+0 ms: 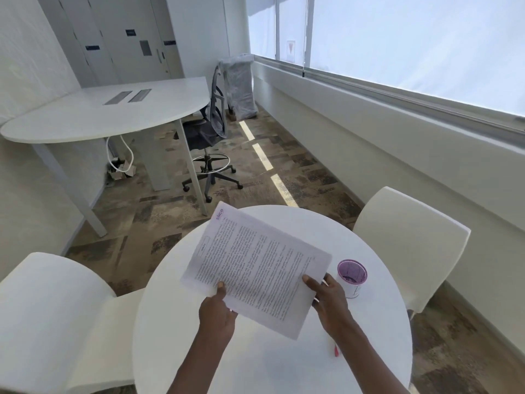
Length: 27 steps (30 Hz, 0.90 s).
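A printed paper sheet [255,268], dense with text and a purple logo at its far corner, is held up above the round white table [284,371]. My left hand [217,311] pinches its near left edge, thumb on top. My right hand [331,301] grips the near right corner, thumb on the page. A white cup with a purple inside [352,277] stands on the table just right of my right hand. A thin red pen [336,349] lies on the table, partly hidden under my right forearm.
White chairs flank the table on the left [51,317] and right [409,243]. Beyond stands a long white desk [108,115] with a black office stool [210,137] and a plastic-wrapped object [240,86]. A window wall runs along the right.
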Available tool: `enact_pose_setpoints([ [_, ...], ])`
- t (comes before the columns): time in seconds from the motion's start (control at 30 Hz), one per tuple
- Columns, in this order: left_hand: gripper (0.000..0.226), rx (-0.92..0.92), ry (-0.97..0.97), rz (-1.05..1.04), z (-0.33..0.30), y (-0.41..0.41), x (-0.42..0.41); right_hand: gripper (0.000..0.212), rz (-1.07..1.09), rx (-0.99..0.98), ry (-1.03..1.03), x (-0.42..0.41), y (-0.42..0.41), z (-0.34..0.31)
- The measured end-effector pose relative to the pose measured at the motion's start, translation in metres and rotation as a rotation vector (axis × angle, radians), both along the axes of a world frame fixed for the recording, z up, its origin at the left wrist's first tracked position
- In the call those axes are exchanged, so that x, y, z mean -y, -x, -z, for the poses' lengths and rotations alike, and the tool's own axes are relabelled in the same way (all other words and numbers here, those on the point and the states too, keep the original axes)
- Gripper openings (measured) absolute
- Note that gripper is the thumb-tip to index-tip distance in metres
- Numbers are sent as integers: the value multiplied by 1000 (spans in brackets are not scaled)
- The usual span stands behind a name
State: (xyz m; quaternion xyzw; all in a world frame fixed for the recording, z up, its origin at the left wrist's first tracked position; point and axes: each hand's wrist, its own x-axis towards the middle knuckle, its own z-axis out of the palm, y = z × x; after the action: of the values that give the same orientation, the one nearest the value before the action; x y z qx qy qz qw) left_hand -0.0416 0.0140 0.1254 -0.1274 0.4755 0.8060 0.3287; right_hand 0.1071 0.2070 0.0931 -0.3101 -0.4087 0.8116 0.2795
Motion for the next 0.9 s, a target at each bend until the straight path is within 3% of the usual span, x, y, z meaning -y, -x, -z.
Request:
enact_pose_setpoints([
  [0.17, 20, 41, -104, -13, 1, -9, -1, 29, -64, 34, -177, 1, 3, -14],
  [0.27, 33, -29, 18, -57, 10, 0, 12, 24, -80, 57, -241, -7, -2, -28],
  [0.4, 77, -357, 384, -33, 11, 31, 39, 26, -139, 123, -315, -20, -15, -44],
  [0.47, 90, -533, 415, 75, 5, 50, 48, 27, -188, 145, -332, -25, -19, -48],
  [0.57, 73, -693, 390, 438, -11, 64, 48, 25, -260, 175, -357, -28, -21, -49],
  [0.63, 56, -706, 381, 564, -11, 63, 44, 24, -275, 192, -362, -27, -20, -45],
  [0.8, 18, -600, 514, 334, 28, 43, 30, 6, -82, 439, -499, -22, -7, -17],
  [0.9, 14, -582, 614, 162, 53, 16, 19, 8, -40, 619, -599, -12, 2, 5],
])
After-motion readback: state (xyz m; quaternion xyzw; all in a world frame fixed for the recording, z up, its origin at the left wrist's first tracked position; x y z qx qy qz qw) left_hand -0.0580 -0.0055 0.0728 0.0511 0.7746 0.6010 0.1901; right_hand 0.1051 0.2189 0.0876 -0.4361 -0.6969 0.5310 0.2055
